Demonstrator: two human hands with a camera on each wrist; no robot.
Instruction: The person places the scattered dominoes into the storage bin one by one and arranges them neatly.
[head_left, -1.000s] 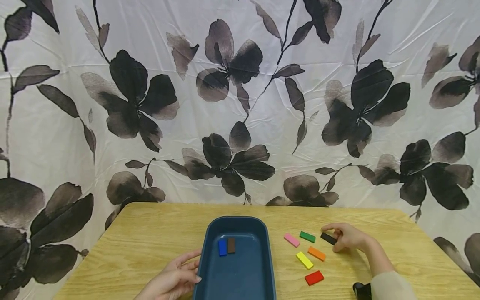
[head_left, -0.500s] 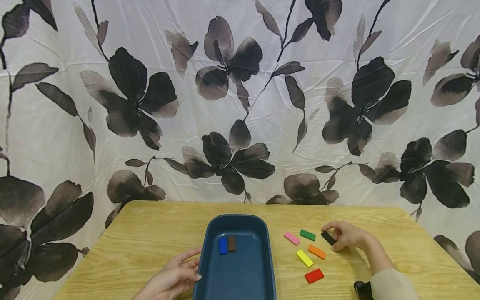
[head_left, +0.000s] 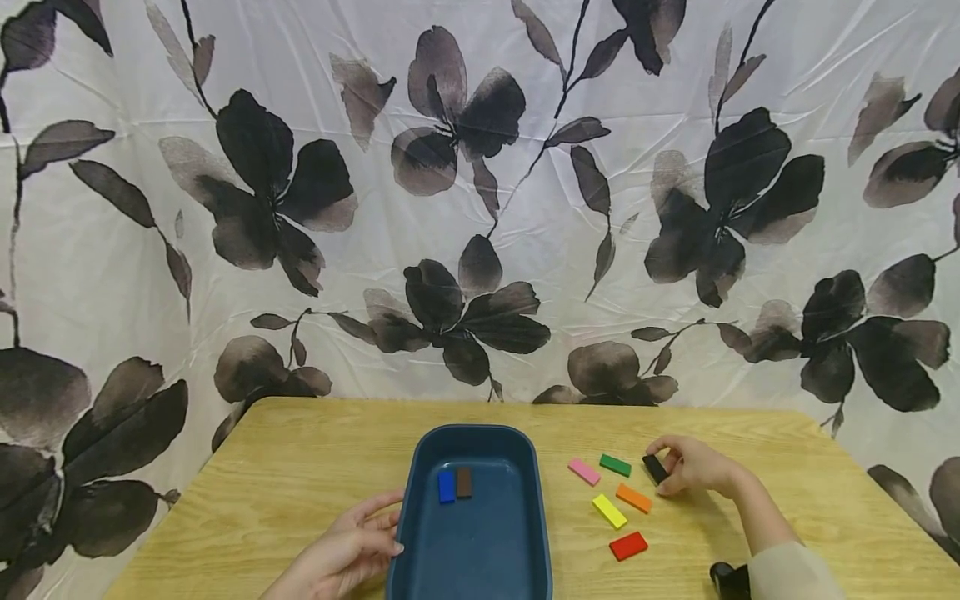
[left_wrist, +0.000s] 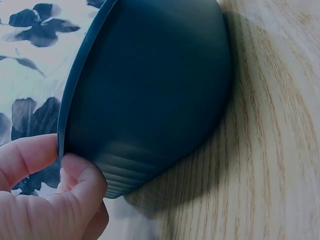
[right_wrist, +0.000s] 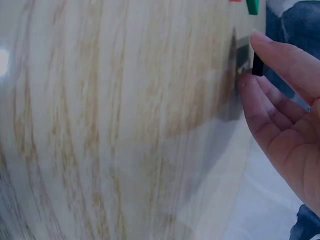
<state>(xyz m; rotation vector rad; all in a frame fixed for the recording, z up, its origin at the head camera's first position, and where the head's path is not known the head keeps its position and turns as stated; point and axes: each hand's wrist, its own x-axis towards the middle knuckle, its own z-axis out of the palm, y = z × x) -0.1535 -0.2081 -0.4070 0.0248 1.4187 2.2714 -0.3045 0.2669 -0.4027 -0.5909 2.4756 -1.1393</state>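
Note:
My left hand (head_left: 341, 546) grips the left rim of a dark blue rectangular tray (head_left: 542, 533); in the left wrist view the thumb and a finger pinch the tray's edge (left_wrist: 75, 85). Inside the tray, toward its far end, a blue block (head_left: 446, 487) and a brown block (head_left: 465, 483) lie side by side. To the right, my right hand (head_left: 697, 467) pinches a black block (head_left: 655, 468) between thumb and fingers. The right wrist view shows the black block (right_wrist: 257, 65) edge-on, partly hidden by the fingers, close over the table.
Between tray and right hand lie pink (head_left: 584, 472), green (head_left: 615, 465), orange (head_left: 633, 498), yellow (head_left: 609, 512) and red blocks (head_left: 628, 546) on the wooden table (head_left: 315, 450). A floral curtain (head_left: 480, 217) hangs behind the table's far edge. Something black (head_left: 729, 578) sits at the right wrist.
The black block has turned to a steeper angle in the right hand's fingers. The left hand keeps its hold on the tray, and the head view has tipped slightly downward.

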